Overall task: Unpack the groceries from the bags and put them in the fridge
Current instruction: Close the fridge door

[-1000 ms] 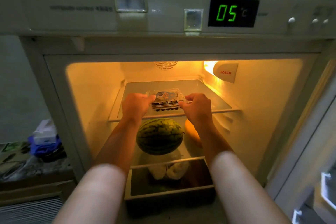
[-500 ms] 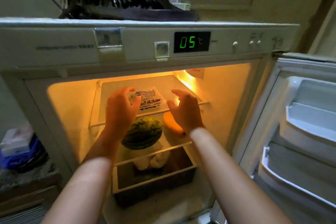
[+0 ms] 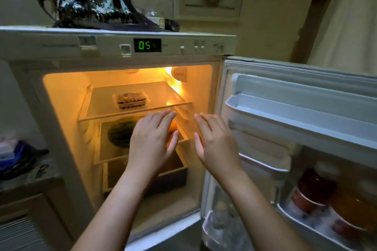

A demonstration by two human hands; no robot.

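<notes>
The small fridge (image 3: 61, 49) stands open and lit inside. A clear plastic box of dark berries (image 3: 131, 100) lies on the upper glass shelf (image 3: 102, 106). Below it rests a striped watermelon (image 3: 120, 133), partly hidden behind my left hand, with an orange fruit (image 3: 173, 127) beside it. My left hand (image 3: 152, 140) hovers in front of the lower shelf, fingers spread, holding nothing. My right hand (image 3: 216, 142) is at the fridge's right edge, also spread and holding nothing. Both hands are apart from the berry box.
The open door (image 3: 295, 112) swings right; its lower rack holds jars and bottles (image 3: 314, 191). A patterned bag (image 3: 91, 4) sits on top of the fridge. A drawer (image 3: 173, 177) is at the fridge bottom. A counter with blue items (image 3: 16, 159) lies to the left.
Both hands let go of the berry box, left it on the upper shelf, and pulled back out of the fridge. The view has backed away and turned right.
</notes>
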